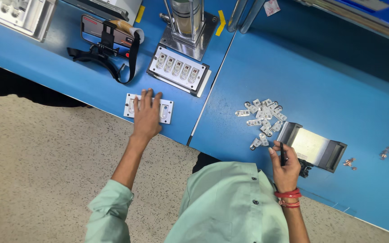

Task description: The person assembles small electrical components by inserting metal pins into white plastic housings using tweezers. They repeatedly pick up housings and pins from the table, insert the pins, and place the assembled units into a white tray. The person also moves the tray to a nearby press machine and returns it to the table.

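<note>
Left hand [147, 116] is pressing flat, fingers spread, on the small white fixture plate [166, 111] at the bench's near edge. Right hand [285, 167] is pinching a thin dark tool [282, 154] beside the metal clips [264, 118]. Best holding the plate square, no sliding.

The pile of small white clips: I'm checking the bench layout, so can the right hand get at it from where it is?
Probably yes. The right hand, holding a thin dark tool, sits just beside the pile of small white clips on the blue table, with nothing between them.
</note>
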